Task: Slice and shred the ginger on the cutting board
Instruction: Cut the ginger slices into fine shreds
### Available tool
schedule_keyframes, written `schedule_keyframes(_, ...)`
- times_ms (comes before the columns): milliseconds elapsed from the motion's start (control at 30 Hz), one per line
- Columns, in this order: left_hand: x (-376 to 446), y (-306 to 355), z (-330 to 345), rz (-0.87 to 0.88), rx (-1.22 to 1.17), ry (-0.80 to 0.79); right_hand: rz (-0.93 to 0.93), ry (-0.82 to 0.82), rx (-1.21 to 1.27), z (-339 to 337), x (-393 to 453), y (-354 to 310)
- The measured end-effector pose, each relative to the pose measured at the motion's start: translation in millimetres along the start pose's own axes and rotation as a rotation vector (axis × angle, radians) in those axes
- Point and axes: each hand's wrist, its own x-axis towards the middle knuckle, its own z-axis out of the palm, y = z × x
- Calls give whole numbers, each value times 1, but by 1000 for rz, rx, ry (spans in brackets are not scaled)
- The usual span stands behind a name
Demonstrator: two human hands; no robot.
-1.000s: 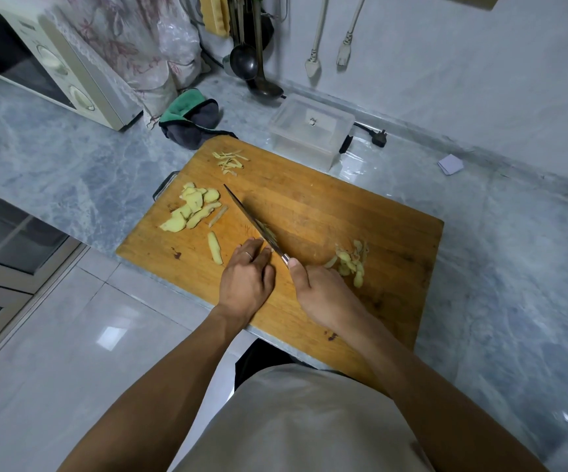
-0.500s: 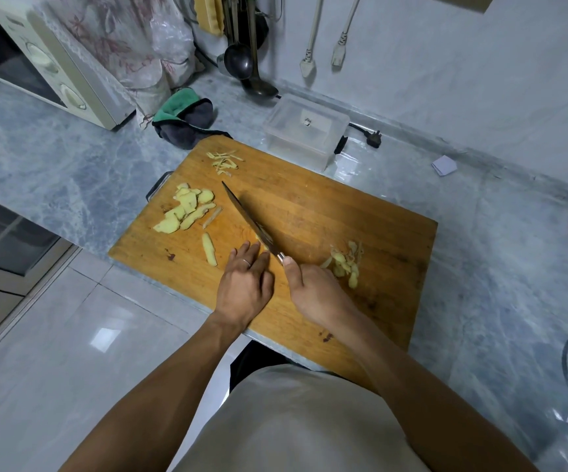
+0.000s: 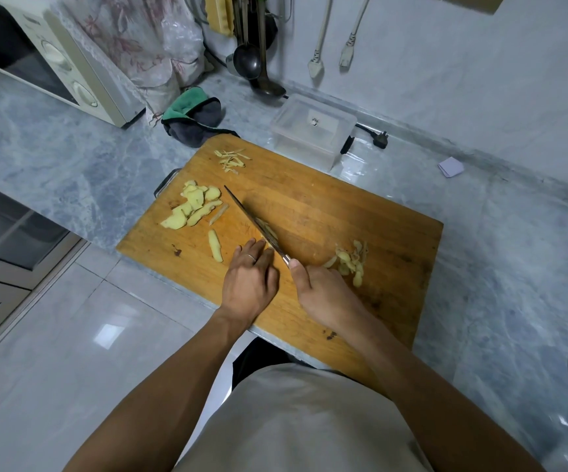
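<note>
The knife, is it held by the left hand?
No, the right hand grips the knife, while the left hand rests beside the blade.

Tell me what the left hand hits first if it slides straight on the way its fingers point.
Most likely the knife blade: the left hand has its fingertips right beside it, over the ginger being cut.

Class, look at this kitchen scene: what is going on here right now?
A person is shredding ginger on a wooden cutting board. The right hand grips a knife, its blade down on the board. The left hand presses a piece beside the blade. A pile of ginger slices lies to the left, and some fine shreds at the far edge.
</note>
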Motion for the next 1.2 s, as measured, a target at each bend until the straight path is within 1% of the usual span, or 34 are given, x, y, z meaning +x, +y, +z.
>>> schedule_keyframes(267, 2, -3, 1, 1, -6, -18, -7, -11, -12, 2, -2, 2)
schedule_keyframes(500, 2, -3, 1, 7, -9, -7, 44, -26, 0, 4, 6, 1)
schedule_keyframes(767, 1, 0, 1, -7, -8, -3, 44, -4, 25, 2, 8, -4)
schedule_keyframes(1200, 1, -6, 6, -39, -60, 17, 21, -9, -28, 0, 2, 0)
